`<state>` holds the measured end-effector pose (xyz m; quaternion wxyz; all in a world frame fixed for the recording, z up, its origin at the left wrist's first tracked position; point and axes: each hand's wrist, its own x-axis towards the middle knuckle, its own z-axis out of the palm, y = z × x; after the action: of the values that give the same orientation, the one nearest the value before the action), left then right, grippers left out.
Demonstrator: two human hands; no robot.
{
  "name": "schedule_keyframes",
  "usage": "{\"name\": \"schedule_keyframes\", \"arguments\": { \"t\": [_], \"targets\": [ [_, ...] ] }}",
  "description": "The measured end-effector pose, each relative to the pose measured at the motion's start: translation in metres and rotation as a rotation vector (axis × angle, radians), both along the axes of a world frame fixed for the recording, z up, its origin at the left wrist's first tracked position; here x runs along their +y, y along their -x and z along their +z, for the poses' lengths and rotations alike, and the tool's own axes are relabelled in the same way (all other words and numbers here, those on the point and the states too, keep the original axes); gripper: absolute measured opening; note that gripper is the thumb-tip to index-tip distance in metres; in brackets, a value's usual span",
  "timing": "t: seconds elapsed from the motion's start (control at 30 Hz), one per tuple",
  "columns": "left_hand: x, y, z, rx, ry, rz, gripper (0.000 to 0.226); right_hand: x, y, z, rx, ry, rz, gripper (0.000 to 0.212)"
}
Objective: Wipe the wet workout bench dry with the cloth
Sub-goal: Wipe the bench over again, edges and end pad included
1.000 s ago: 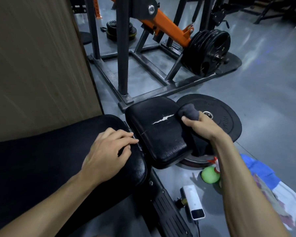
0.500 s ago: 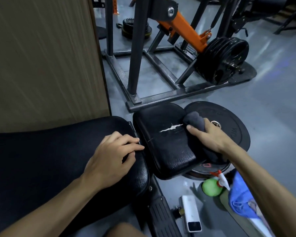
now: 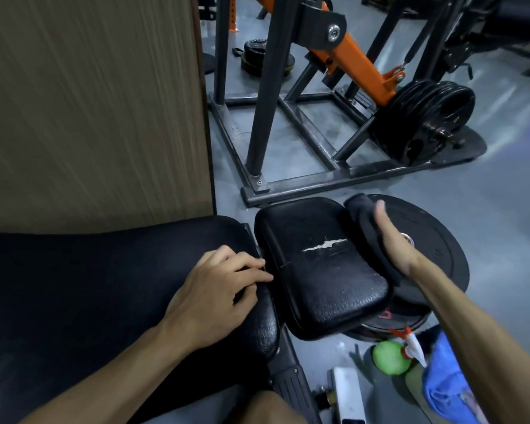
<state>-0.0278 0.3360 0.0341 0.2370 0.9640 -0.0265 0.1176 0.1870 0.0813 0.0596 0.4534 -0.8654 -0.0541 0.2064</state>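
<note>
The black workout bench has a long back pad (image 3: 89,286) at the left and a smaller seat pad (image 3: 315,270) with a white tear across its middle. My left hand (image 3: 218,289) rests on the end of the long pad, fingers reaching the gap between the pads. My right hand (image 3: 392,237) holds a dark grey cloth (image 3: 364,215) against the right edge of the seat pad. The cloth hangs down over that edge, and its lower part is hidden behind my wrist.
A large black weight plate (image 3: 435,255) lies on the floor under the seat pad's right side. A green spray bottle (image 3: 392,356), a blue cloth (image 3: 447,381) and a white device (image 3: 348,393) lie near my right forearm. A steel machine frame (image 3: 318,175) with stacked plates stands ahead; a wooden panel (image 3: 89,102) fills the left.
My right hand has slid the cloth forward along the seat pad's right edge, fingers now straighter. The camera has tilted upward slightly. My left hand stays on the long pad.
</note>
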Motion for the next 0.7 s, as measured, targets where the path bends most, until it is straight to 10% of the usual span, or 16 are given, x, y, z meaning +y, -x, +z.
{"name": "schedule_keyframes", "arguments": {
  "t": [0.4, 0.5, 0.7],
  "targets": [
    [-0.001, 0.000, 0.002, -0.007, -0.020, 0.006, 0.029, 0.123, -0.021, 0.012, -0.566, 0.672, 0.505, 0.053],
    [-0.002, 0.000, 0.003, -0.020, -0.040, 0.002, 0.028, 0.141, 0.032, 0.004, -0.673, 0.577, 0.680, 0.078],
    [-0.002, 0.000, 0.002, -0.019, -0.054, 0.003, 0.028, 0.094, 0.035, 0.009, -0.628, 0.402, 0.782, 0.057]
  ]
}}
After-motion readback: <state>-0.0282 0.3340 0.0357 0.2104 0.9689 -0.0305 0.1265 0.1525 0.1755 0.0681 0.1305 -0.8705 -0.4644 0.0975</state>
